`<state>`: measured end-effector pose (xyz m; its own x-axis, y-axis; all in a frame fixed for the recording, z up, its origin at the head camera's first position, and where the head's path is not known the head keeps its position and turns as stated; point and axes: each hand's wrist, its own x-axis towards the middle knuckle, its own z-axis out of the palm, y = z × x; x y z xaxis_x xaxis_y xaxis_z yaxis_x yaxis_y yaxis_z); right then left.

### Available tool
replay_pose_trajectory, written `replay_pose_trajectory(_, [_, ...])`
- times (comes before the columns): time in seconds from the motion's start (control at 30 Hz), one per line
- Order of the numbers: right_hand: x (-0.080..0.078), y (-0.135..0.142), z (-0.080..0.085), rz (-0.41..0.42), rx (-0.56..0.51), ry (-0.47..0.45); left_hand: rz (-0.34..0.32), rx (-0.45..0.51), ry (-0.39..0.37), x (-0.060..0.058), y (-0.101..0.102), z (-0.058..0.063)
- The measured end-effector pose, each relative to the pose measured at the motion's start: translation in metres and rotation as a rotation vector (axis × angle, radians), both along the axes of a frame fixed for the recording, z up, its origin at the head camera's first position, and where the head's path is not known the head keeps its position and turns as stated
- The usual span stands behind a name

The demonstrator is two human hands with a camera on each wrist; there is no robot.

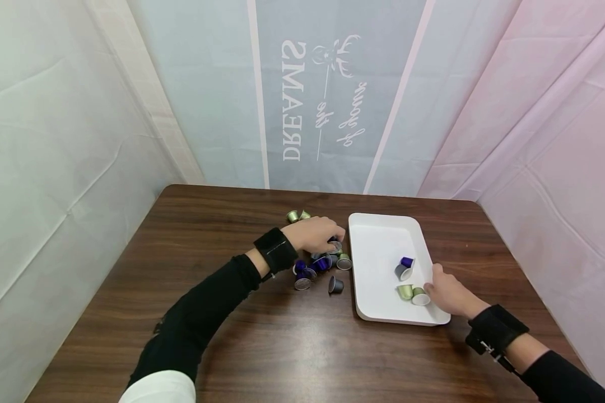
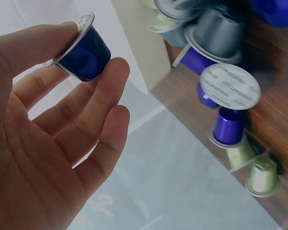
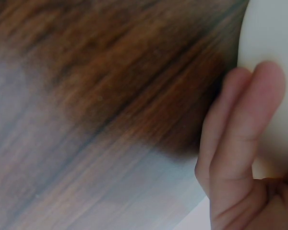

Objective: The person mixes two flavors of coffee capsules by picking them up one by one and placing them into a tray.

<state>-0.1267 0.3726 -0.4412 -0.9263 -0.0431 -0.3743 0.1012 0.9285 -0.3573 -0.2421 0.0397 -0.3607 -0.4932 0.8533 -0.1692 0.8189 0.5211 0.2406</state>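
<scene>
Between thumb and fingers, my left hand (image 1: 316, 234) pinches a dark blue coffee capsule (image 2: 89, 55) by its foil rim, seen close in the left wrist view. It hovers over a pile of coffee capsules (image 1: 320, 263) left of the white tray (image 1: 378, 240). At the tray's right edge, my right hand (image 1: 452, 292) grips the rim, thumb inside. Its fingers (image 3: 240, 129) lie along the outer wall in the right wrist view. Inside the tray are a purple capsule (image 1: 407, 262), a grey capsule (image 1: 403, 272) and two green capsules, one (image 1: 405, 291) on its side.
A lone grey capsule (image 1: 335, 285) lies in front of the pile. Two green capsules, one (image 1: 292, 216) upright, sit behind my left hand. The brown wooden table (image 1: 262, 347) is bordered by hanging cloths (image 1: 222, 84) at the back and both sides.
</scene>
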Motion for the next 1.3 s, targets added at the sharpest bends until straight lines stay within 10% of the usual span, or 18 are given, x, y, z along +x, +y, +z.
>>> replay_pose_trajectory(1.3, [0.000, 0.004, -0.003, 0.008, -0.007, 0.003, -0.178, -0.021, 0.050, 0.037, 0.088, -0.006])
